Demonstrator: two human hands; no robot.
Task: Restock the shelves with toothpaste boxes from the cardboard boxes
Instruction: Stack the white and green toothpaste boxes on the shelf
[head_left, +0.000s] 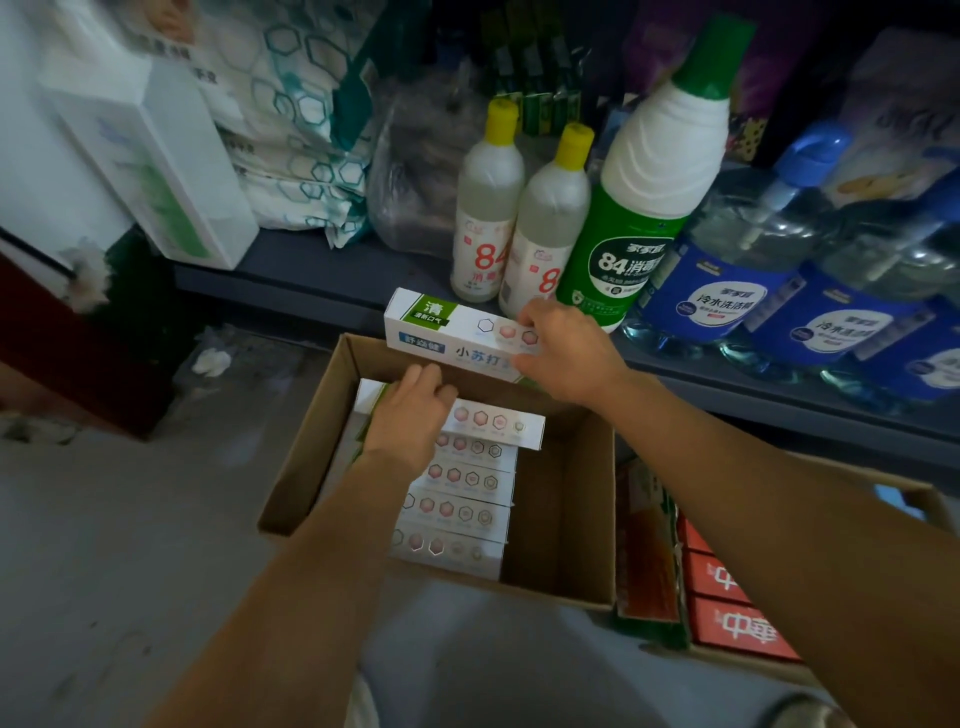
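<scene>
the right hand (558, 351) grips one toothpaste box (452, 332) by its right end, above the far rim of the cardboard box (561, 519). long axis runs left-right, parallel to the shelf (311, 270) edge just beyond. the left hand (410, 415) grips the top box in the carton.

The left hand (408, 415) covers the left end of the top toothpaste box (493, 423) in the cardboard box (561, 519), so the print there cannot be read. The right hand (563, 351) hides the right end of the lifted toothpaste box (441, 330). The second cardboard box (914, 499) is partly behind the right forearm, and its red packs (737, 623) show only in part. At the shelf's (311, 275) right edge the blue bottles (727, 291) are cut off. The upper shelf goods are dark and blurred.
</scene>
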